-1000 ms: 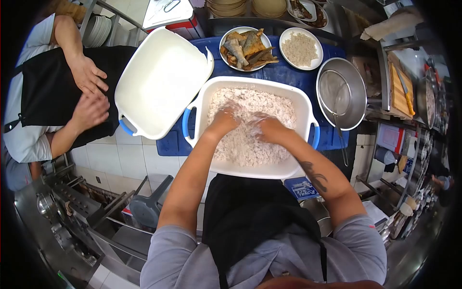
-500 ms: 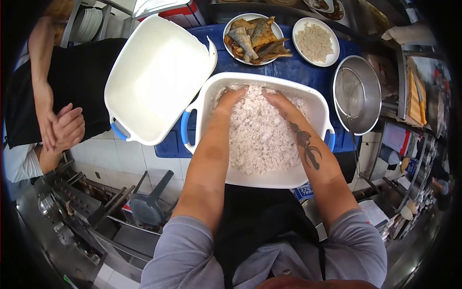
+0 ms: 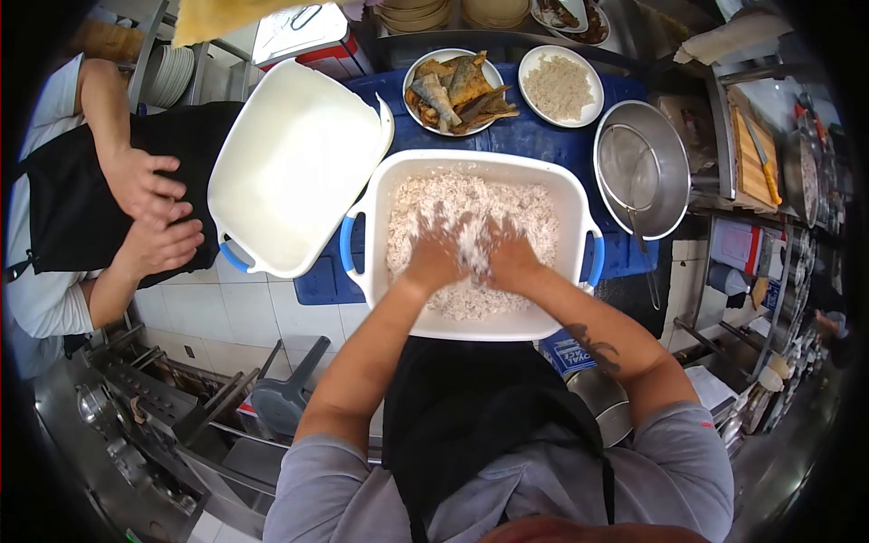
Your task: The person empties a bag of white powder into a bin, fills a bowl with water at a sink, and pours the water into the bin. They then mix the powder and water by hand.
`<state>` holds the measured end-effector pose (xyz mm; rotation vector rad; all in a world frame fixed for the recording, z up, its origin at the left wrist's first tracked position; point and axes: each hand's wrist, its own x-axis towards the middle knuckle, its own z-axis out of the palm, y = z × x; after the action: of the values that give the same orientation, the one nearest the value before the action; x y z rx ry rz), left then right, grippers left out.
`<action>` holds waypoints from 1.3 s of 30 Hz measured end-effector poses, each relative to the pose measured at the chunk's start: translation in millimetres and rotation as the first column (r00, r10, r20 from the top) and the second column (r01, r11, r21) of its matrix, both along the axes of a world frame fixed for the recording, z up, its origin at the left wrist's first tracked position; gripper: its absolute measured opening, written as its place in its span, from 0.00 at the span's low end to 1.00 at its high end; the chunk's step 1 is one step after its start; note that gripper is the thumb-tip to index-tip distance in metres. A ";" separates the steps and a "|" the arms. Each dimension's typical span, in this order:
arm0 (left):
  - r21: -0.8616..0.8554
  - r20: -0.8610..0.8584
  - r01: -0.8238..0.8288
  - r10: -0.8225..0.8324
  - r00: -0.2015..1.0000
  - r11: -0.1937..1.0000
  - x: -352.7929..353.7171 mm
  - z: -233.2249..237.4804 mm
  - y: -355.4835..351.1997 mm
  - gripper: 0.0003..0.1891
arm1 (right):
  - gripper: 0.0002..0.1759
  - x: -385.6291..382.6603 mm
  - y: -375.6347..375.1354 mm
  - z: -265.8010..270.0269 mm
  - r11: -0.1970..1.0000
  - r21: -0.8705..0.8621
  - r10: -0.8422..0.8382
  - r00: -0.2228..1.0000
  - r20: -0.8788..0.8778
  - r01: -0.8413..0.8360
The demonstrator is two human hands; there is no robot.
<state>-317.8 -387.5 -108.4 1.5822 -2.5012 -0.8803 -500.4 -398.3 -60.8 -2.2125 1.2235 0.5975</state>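
A white tub (image 3: pixel 566 181) with blue handle grips holds a pale, crumbly, rice-like mixture (image 3: pixel 425 195). My left hand (image 3: pixel 436 260) and my right hand (image 3: pixel 512 256) are close together in the middle of it. Motion and clinging grains smear the fingers of both hands, so how they are bent cannot be made out. Loose bits of the mixture blur in the gap between them. Beyond the tub, a plate (image 3: pixel 418 65) bears browned fish pieces (image 3: pixel 457 90). A second white plate (image 3: pixel 593 109) carries a similar pale, grainy food (image 3: pixel 558 88).
A second white tub (image 3: pixel 290 163) tilts at the left on the blue table (image 3: pixel 328 279). To the right is a metal pot (image 3: pixel 672 167) with a strainer (image 3: pixel 631 163) in it. A co-worker's hands (image 3: pixel 158 213) meet at the far left. A knife (image 3: pixel 765 163) lies on a cutting board.
My hands have drawn from the tub's far side toward its middle, and the mixture now spreads to the far wall. The co-worker's hands have shifted. The whole view has moved slightly.
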 end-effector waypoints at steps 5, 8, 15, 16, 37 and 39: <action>-0.010 0.187 -0.123 0.122 0.975 0.992 -27.9 -62.0 6.0 0.46 | 0.47 9.5 -4.5 -25.3 0.995 0.001 0.099 0.977 -0.191 -0.101; 0.029 0.405 -0.159 0.134 0.905 0.987 -32.2 -64.6 -28.5 0.38 | 0.44 15.6 -37.4 -57.8 0.999 0.000 0.036 0.966 -0.256 -0.038; 0.138 0.279 -0.314 0.268 0.922 0.939 -13.3 -68.6 -70.7 0.12 | 0.30 -6.8 -70.7 -84.0 0.975 0.018 -0.223 0.966 0.131 0.223; 0.137 0.243 -0.317 0.278 0.929 0.939 -11.7 -47.9 -69.7 0.12 | 0.36 -10.9 -67.3 -76.5 0.976 -0.006 -0.216 0.965 0.146 0.220; 0.066 -0.236 -0.423 0.426 0.873 0.904 23.3 1.7 2.5 0.33 | 0.22 8.4 -30.9 4.5 0.993 -0.115 0.066 0.918 0.391 -0.022; 0.041 -0.104 -0.384 0.387 0.916 0.922 28.2 16.6 9.6 0.37 | 0.21 1.4 -35.1 41.0 0.991 -0.124 0.093 0.953 0.289 -0.059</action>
<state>-289.6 -377.8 -91.8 1.8832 -2.0062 -0.9052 -499.0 -433.4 -19.8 -2.3499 1.0433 0.2181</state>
